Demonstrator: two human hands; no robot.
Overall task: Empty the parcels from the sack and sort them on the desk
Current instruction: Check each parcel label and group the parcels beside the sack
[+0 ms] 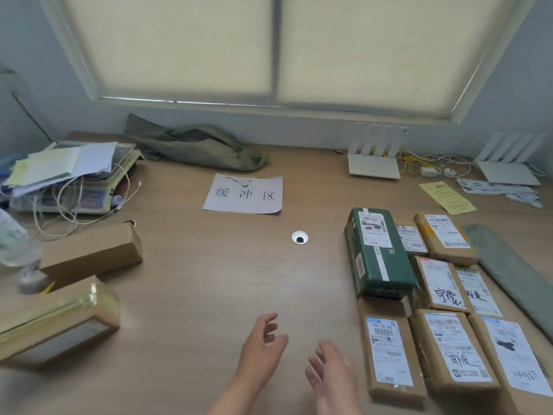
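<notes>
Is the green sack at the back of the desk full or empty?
Apparently empty: the sack lies collapsed and crumpled; its inside is hidden.

I face a light brown wooden tabletop [209,280] that runs back to a pale blue-grey wall [24,49]. Above it is a wide white-framed window [276,55], covered by two cream roller blinds, one on the left [179,46] and one on the right [389,49]. Soft daylight glows through them. A round silver cable hole [299,237] is set into the middle of the tabletop.
</notes>
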